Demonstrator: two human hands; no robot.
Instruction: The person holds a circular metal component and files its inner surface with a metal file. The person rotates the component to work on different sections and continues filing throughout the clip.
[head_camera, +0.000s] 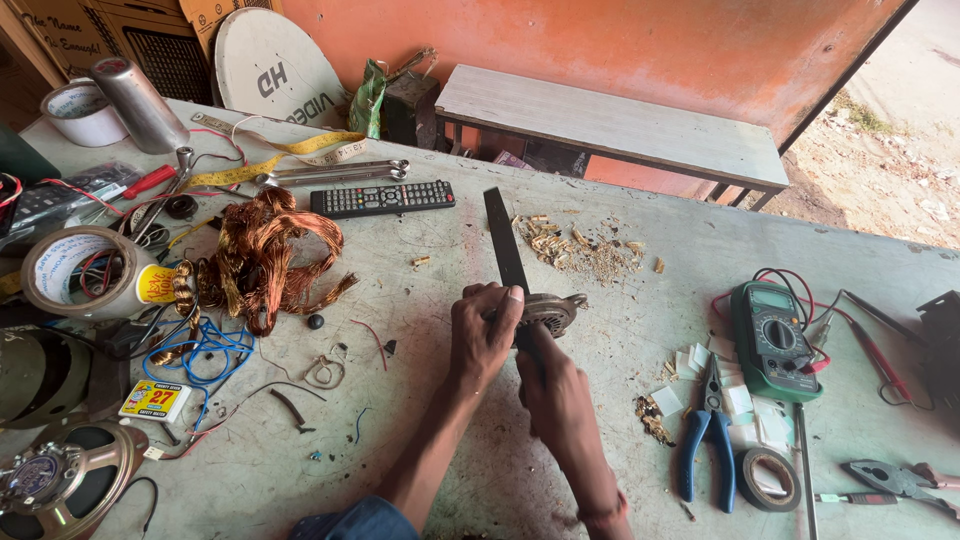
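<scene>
At frame centre, your left hand (483, 330) grips the flat blade (505, 245) while your right hand (555, 395) closes around the small motor (550, 310); scraping seems underway, needing steady pressure.

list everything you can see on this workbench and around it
flat blade: 1, dark, centre, held upright-ish
round motor part: 1, grey, under the blade
copper wire bundle: 1, orange-brown, left
remote control: 1, black, upper centre
spanners: 2, silver, above the remote
tape measure: 1, yellow, upper left
tape rolls: 3, pale and dark, left, far left, lower right
multimeter: 1, green, right
pliers: 1, blue-handled, right
chips pile: 1, tan, centre
bench: 1, grey, behind
left hand: gripping blade
right hand: on blade's lower end
</scene>
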